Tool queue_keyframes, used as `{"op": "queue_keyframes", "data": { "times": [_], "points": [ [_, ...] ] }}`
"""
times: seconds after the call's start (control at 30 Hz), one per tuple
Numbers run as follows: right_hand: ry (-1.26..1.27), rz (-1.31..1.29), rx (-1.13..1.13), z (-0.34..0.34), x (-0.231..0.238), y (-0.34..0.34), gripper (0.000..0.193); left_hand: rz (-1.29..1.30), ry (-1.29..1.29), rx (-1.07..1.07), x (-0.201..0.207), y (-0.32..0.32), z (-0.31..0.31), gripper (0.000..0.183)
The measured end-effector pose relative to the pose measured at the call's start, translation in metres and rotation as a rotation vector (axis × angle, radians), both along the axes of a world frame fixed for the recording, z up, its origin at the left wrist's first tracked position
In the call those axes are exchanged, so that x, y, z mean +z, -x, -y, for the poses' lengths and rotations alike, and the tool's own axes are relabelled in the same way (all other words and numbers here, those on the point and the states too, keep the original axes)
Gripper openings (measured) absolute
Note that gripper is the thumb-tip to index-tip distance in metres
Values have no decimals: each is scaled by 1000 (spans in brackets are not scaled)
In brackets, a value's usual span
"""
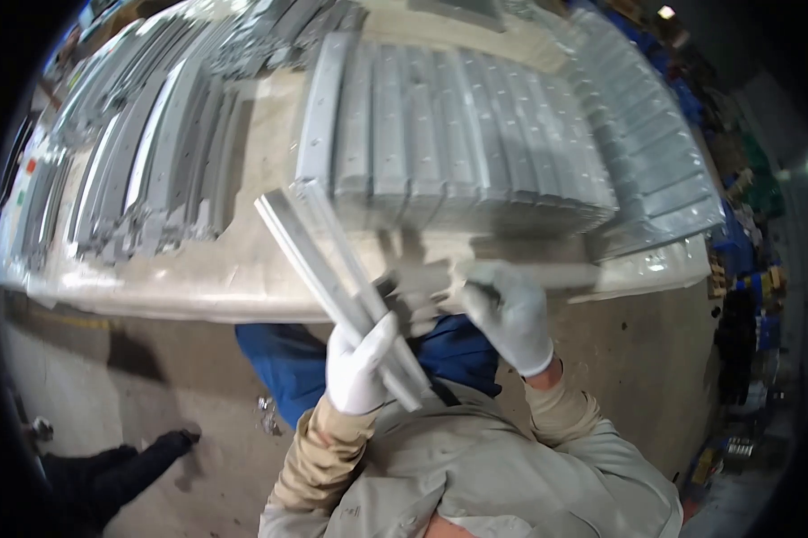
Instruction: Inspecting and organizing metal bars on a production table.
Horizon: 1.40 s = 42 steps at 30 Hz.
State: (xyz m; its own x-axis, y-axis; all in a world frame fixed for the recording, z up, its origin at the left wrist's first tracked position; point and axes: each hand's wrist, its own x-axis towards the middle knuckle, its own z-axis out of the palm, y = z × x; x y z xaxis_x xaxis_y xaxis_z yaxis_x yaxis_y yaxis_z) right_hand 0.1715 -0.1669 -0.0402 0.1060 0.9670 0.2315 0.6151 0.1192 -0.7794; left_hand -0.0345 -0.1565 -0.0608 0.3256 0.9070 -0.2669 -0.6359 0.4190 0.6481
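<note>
My left hand, in a white glove, is closed around two long silvery metal profiles. They lie side by side and slant from the table's front edge down toward my body. My right hand, also gloved in white, is at the table edge to the right of them, apart from the profiles. Its fingers are bent and blurred by motion. A dark patch shows between thumb and fingers, and I cannot make out whether it is a held thing or shadow. A smeared grey shape lies between my hands.
A covered table spans the front. On it stand a neat row of grey metal profiles, a plastic-wrapped stack at right, and looser strips at left. Another person's dark-clothed leg is at lower left.
</note>
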Motion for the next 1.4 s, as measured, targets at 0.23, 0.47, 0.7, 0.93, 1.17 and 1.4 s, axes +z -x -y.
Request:
{"op": "queue_keyframes", "data": {
  "times": [0.23,0.47,0.7,0.93,1.17,1.4],
  "points": [
    [135,-50,192,21,-9,30,63,-9,-3,53,-3,-6,-5,52],
    [59,36,171,32,-26,20,50,-54,-83,45,5,-16,-8,44],
    [-149,-137,-47,38,-15,27,44,17,-96,4,21,-3,-18,44],
    [109,-764,-100,29,1,22,53,-299,-225,90,18,15,-43,42],
    [-48,-925,212,21,12,37,87,-262,-151,75,13,16,-42,42],
    [-125,-294,34,-3,-1,-1,64,-359,-89,-26,12,13,-34,43]
  ]
}}
